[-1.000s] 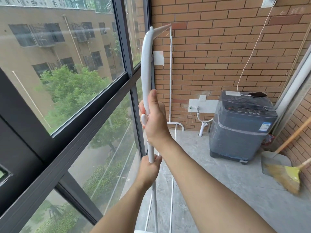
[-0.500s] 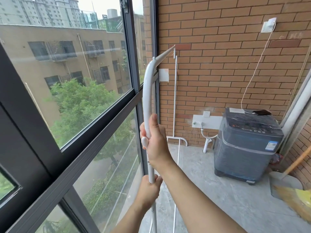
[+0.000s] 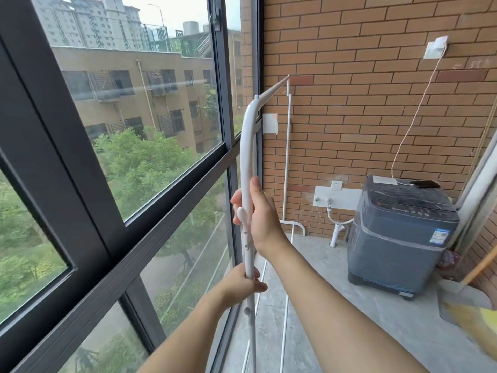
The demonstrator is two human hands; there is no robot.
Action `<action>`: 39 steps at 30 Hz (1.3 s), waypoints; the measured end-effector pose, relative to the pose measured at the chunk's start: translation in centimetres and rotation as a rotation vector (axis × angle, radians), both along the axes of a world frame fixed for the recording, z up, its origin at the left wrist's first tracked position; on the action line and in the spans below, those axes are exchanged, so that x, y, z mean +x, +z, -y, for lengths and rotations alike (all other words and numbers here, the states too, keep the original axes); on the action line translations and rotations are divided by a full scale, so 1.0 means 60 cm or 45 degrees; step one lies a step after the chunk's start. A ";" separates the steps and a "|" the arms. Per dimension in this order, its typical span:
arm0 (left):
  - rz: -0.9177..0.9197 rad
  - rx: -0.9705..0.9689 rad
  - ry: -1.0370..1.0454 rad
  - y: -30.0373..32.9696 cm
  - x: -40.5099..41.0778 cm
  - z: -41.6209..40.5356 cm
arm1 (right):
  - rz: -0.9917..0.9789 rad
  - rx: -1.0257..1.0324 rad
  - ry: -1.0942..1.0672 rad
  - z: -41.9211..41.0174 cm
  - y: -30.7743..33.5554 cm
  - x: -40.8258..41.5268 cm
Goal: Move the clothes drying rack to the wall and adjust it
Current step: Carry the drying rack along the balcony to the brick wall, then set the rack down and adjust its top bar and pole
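Rack [image 3: 246,157] upright gripped by both my fists: right hand [image 3: 259,214] high, left hand [image 3: 242,282] low; washing machine [image 3: 398,238] sticker unreadable.

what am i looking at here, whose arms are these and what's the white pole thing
This is one picture from a camera worn on a person's head, looking forward and down, so the arms are that person's own. Both hands grip a white clothes drying rack beside the window: the right hand higher up, the left hand lower on the same upright tube. The tube curves at the top towards the brick wall. On the concrete floor stands a grey washing machine, a phone charging on its lid.
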State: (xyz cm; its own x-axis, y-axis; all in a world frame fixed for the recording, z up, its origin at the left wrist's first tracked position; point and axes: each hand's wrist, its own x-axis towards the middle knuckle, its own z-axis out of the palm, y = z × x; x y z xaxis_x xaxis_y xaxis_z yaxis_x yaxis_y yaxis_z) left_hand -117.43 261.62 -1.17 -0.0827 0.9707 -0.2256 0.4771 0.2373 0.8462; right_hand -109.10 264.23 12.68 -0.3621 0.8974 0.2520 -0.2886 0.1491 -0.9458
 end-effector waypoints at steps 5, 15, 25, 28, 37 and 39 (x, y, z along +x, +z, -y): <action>-0.017 0.042 0.045 0.043 -0.009 0.010 | 0.002 -0.082 0.159 0.005 0.008 -0.002; -0.088 0.034 0.201 0.053 0.000 0.018 | 0.023 0.046 0.155 -0.013 0.048 0.006; -0.608 -0.755 0.110 0.137 0.101 0.050 | 0.224 0.028 -0.176 -0.078 0.029 0.130; -0.805 -0.645 0.101 0.177 0.175 0.021 | 0.290 0.034 -0.249 -0.115 0.020 0.215; -0.815 -0.121 0.215 0.258 0.331 -0.223 | 0.323 0.012 -0.319 -0.312 0.032 0.397; -0.815 -0.064 0.248 0.264 0.320 -0.268 | 0.351 0.006 -0.315 -0.342 0.035 0.401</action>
